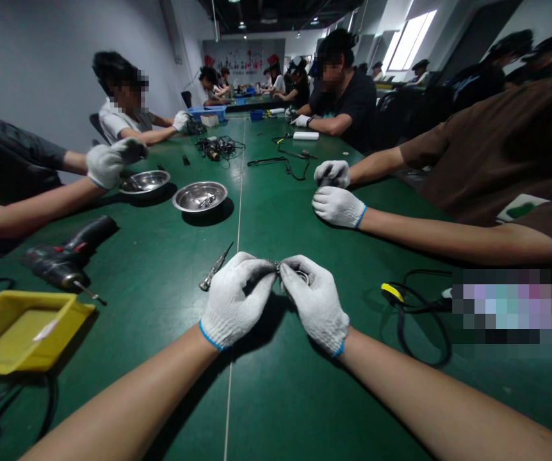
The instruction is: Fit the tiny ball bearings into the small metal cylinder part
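Observation:
White knitted gloves with blue cuffs cover both my hands, held together above the green table point(276, 397). My left hand point(240, 298) pinches one side of a small dark metal part point(276, 267). On its other side my right hand point(314, 301) has thumb and fingers closed on the same part, with a thin ring-like edge point(302, 276) showing between them. The fingers hide most of the part. Just beyond my left hand a small screwdriver point(213, 269) lies on the table.
At left are a cordless drill point(69, 256) and a yellow tray point(31, 333). Two metal bowls, one with small parts point(200, 197), stand ahead. A black cable point(401, 320) lies at right. Gloved co-workers' hands point(338, 205) work at both sides.

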Motion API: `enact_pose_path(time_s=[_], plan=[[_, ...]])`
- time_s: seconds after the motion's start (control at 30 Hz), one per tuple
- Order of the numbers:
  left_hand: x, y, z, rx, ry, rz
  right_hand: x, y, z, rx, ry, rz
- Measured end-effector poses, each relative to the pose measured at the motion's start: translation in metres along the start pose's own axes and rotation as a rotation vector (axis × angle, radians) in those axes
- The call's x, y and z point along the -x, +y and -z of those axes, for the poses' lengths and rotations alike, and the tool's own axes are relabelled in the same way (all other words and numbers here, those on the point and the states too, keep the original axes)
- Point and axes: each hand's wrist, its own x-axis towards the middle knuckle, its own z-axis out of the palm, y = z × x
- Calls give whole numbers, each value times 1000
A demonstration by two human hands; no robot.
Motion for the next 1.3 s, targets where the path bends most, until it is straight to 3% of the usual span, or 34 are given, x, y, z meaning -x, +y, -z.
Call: enact_pose_path(time_s=[1.3], plan=[[2,0,0,4,-10,-8,0,2,0,-16,-14,4]])
